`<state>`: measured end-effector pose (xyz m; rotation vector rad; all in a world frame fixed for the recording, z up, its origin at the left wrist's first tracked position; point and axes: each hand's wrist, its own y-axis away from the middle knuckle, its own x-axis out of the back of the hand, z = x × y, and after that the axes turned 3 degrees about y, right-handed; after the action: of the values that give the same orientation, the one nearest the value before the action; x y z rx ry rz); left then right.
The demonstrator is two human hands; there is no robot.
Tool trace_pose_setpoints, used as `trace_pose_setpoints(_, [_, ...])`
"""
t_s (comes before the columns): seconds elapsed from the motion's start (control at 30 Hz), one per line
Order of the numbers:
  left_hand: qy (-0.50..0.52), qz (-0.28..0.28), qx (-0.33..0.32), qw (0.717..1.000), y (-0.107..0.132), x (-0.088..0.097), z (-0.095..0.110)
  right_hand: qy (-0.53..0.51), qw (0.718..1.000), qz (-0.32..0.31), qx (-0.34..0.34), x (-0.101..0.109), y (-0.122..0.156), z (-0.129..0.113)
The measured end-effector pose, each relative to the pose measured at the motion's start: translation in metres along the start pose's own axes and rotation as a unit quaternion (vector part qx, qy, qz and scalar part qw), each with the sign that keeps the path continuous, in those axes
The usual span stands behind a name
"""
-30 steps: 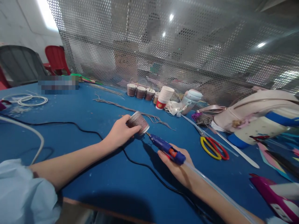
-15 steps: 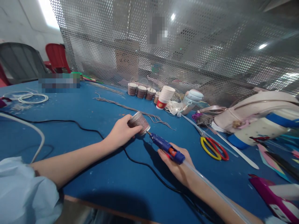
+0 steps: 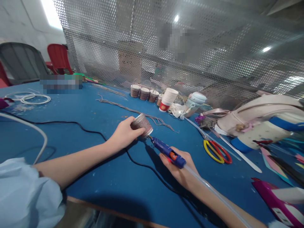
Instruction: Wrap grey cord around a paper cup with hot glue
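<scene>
My left hand [image 3: 125, 131] grips a small paper cup [image 3: 142, 124] wound with brownish-grey cord, holding it tilted above the blue table. In my right hand [image 3: 181, 167] is a blue glue gun [image 3: 166, 150] with an orange part in its body and a long clear glue stick [image 3: 209, 186] coming out of its back end. The gun's nozzle points at the lower rim of the cup, at or very near it; contact cannot be made out. Behind the cup lie loose strands of grey cord [image 3: 128, 109].
Several cord-wrapped cups [image 3: 144, 94] and a stack of paper cups [image 3: 169, 98] stand along the perforated metal screen [image 3: 99, 50]. Rightward are a bottle [image 3: 196, 103], scissors [image 3: 216, 151], a pale bag [image 3: 266, 109] and a magenta power strip [image 3: 273, 198]. A black cable [image 3: 147, 166] crosses the table [image 3: 106, 186].
The glue gun's nozzle has shifted very slightly down and left along the cup's rim. Both hands keep their hold, and the cup stays nearly still.
</scene>
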<state>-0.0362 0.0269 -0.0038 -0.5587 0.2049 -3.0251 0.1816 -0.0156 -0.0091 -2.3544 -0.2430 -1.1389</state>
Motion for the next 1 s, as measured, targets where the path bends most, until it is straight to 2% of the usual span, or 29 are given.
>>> trace_pose_setpoints(0.13, [0.015, -0.005, 0.003, 1.000, 0.0002, 0.0000, 0.0000, -0.001, 1.000, 0.016, -0.016, 0.0021, -0.0008, -0.0005])
trace_pose_setpoints(0.3, [0.011, -0.002, -0.001, 1.000, -0.0007, 0.0003, 0.0017, 0.003, 1.000, 0.001, -0.003, 0.0024, -0.0003, -0.0012])
trace_pose_setpoints(0.43, [0.020, -0.006, 0.001, 1.000, -0.0002, -0.0001, 0.0009, -0.003, 1.000, 0.012, -0.024, 0.0031, -0.0005, -0.0016])
trace_pose_setpoints(0.63, [0.025, -0.009, -0.005, 1.000, -0.0012, -0.0017, -0.0037, -0.004, 1.000, 0.007, 0.014, 0.0038, -0.0001, -0.0012])
trace_pose_setpoints(1.0, [0.023, -0.008, -0.012, 1.000, -0.0019, -0.0019, -0.0047, -0.006, 1.000, 0.001, 0.005, 0.0036, 0.0014, -0.0005])
